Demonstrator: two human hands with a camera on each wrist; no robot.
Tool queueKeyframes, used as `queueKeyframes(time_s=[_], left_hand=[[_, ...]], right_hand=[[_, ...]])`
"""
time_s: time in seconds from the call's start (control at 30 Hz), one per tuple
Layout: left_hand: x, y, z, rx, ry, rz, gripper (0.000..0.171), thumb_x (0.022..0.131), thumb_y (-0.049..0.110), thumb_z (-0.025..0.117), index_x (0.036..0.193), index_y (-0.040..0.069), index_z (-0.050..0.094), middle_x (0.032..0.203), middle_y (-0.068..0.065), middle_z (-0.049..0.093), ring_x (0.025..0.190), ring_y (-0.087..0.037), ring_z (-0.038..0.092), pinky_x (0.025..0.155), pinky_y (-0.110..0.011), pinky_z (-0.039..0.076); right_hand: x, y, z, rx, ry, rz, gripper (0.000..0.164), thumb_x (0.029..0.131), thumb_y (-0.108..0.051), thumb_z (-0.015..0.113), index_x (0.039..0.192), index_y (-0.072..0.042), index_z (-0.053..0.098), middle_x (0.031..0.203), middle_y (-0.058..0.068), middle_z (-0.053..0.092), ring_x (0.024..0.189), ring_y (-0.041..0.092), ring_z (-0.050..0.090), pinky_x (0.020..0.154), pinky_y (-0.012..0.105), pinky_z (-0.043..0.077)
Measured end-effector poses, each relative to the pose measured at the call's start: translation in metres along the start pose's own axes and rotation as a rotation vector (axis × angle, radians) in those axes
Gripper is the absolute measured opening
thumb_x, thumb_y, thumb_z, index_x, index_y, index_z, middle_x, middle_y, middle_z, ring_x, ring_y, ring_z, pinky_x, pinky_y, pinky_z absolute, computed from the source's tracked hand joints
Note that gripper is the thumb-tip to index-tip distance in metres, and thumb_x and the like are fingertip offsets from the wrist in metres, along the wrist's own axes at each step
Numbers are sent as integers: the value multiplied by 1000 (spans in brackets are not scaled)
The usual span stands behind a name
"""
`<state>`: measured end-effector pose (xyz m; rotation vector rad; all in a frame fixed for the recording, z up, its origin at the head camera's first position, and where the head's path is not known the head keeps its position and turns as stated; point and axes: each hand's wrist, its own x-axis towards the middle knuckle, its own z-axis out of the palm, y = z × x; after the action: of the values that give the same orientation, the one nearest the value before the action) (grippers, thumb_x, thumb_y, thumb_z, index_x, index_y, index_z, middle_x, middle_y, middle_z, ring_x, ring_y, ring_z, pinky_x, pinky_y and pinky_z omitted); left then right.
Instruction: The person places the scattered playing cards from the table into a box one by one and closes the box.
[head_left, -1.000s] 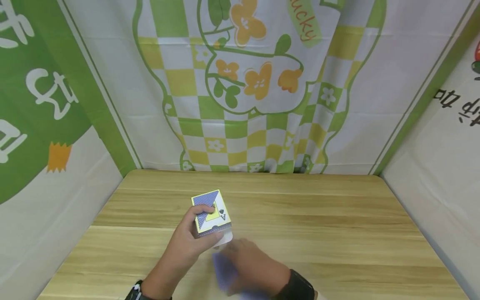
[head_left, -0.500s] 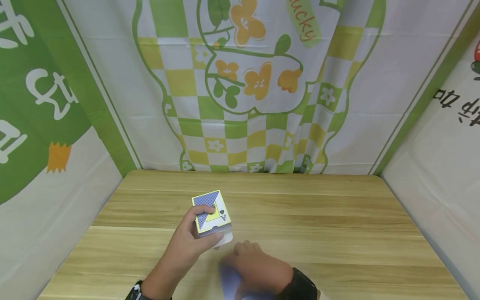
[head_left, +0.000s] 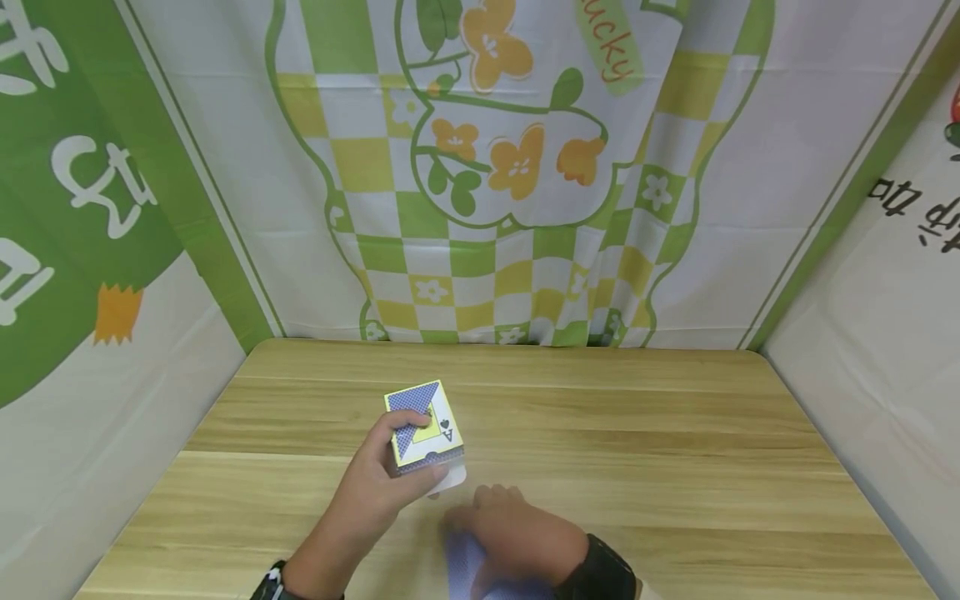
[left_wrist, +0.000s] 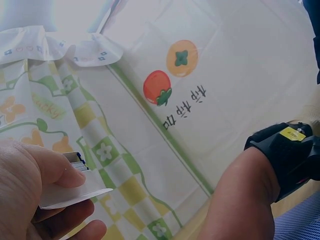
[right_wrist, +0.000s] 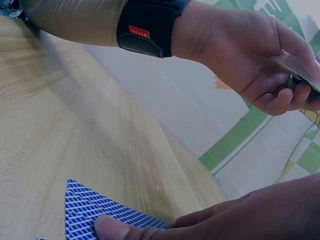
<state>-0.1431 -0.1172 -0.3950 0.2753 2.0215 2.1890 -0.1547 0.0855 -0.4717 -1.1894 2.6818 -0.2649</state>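
— With the left grip point(head_left: 392, 462)?
— Pinching a card box point(head_left: 429, 432), raised above the desk point(head_left: 675, 450), flap point(head_left: 452, 477) open.
— And with the right grip point(head_left: 521, 537)?
— Touching blue-backed cards point(right_wrist: 82, 212) with the thumb point(right_wrist: 111, 228), closer in than the box; can't tell whether pinching or pressing.

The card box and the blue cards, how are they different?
The card box shows an A and a spade; the blue cards show only a pattern. The card box is chunky; the blue cards look flat. The left hand holds the card box; the right hand holds the blue cards. Both have blue patterns.
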Motion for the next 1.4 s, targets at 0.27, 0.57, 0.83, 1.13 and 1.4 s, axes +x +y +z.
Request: queueKeyframes(time_s=[0.27, 0.57, 0.83, 1.13, 1.4], left_hand=[[1, -3, -1, -10, -6, 1, 60, 84, -5, 73, 133, 6, 41, 125, -30, 52, 100, -32, 68, 75, -32, 61], [0, -4, -1, -2, -20, 24, 58, 85, -5, 72, 132, 4, 41, 118, -29, 54, 93, -30, 69, 69, -32, 61], [0, -2, 0, 4, -21, 20, 59, 84, -5, 72, 133, 3, 40, 117, -29, 54, 93, -31, 68, 69, -32, 61], [-1, -1, -2, 24, -43, 17, 59, 87, -1, 72, 135, 4, 38, 120, -30, 52, 95, -32, 68, 72, -34, 61], [-1, -1, 0, 12, -37, 25, 58, 86, -4, 72, 133, 3, 39, 118, -29, 53, 94, -31, 68, 71, -33, 61]], right_hand=[[-2, 4, 1, 22, 53, -51, 78, 59, -50, 91, 128, -26, 64, 97, -14, 58, 86, 2, 48, 70, 16, 42], [-9, 17, -2, 139, 47, 60, 42, 74, -47, 85, 111, -32, 72, 99, -21, 65, 89, -4, 58, 75, 17, 50], [-14, 28, -28, 243, 100, 99, 20, 80, -37, 82, 73, -31, 65, 74, -23, 56, 68, -3, 50, 60, 18, 43], [-18, 37, -53, 362, 301, 185, 12, 89, -26, 77, 83, -27, 67, 77, -20, 61, 71, -1, 56, 65, 22, 49], [-30, 35, -71, 465, 488, 224, 13, 89, -23, 78, 85, -27, 66, 87, -17, 67, 85, 3, 63, 74, 27, 54]])
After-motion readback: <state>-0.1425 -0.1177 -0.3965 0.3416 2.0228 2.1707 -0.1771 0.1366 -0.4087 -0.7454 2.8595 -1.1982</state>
